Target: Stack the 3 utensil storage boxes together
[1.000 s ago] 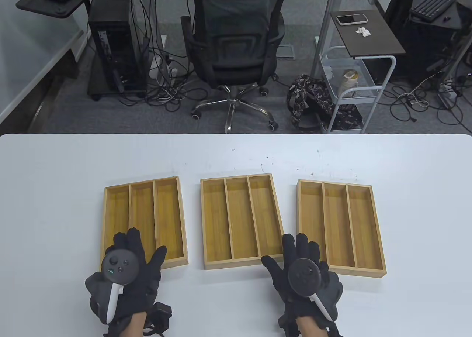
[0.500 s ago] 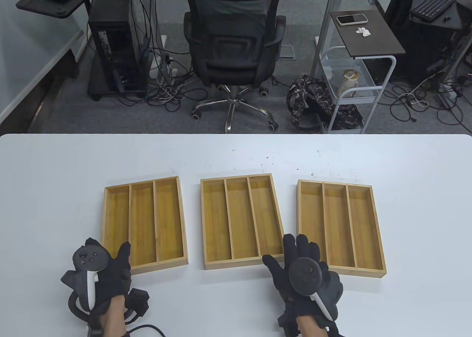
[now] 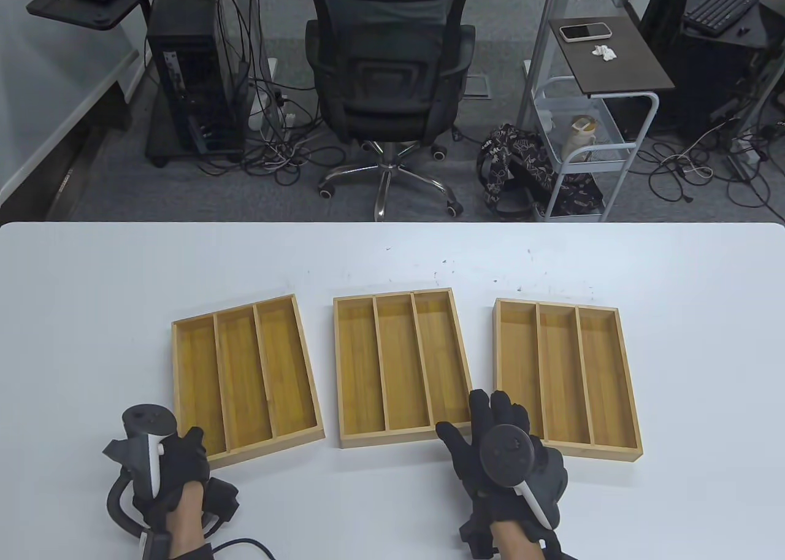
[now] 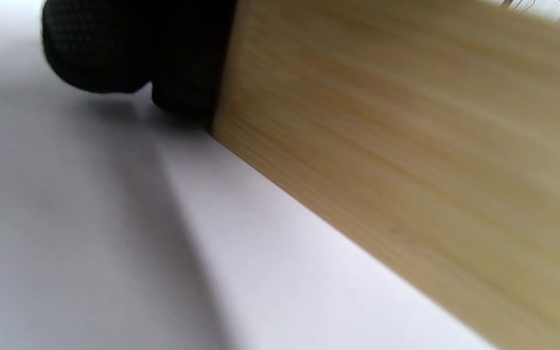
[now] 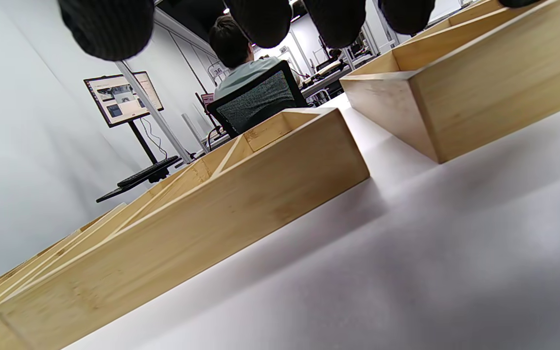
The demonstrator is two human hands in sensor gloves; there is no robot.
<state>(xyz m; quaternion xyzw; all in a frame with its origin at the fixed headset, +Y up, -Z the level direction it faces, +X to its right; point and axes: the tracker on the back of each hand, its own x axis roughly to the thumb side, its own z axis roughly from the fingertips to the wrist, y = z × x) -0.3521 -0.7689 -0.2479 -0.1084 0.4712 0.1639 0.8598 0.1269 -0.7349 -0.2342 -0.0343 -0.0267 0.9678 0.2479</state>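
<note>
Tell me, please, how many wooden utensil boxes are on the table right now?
3, in one row, none stacked. The left box is skewed, with the left hand at its near-left corner. The middle box and right box flank the right hand. None seems hidden.

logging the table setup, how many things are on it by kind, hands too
wooden three-compartment boxes: 3, the left box, the middle box, the right box
gloved hands: 2, the left hand at the left box's near left corner, the right hand between the middle and right boxes
total: 5
</note>
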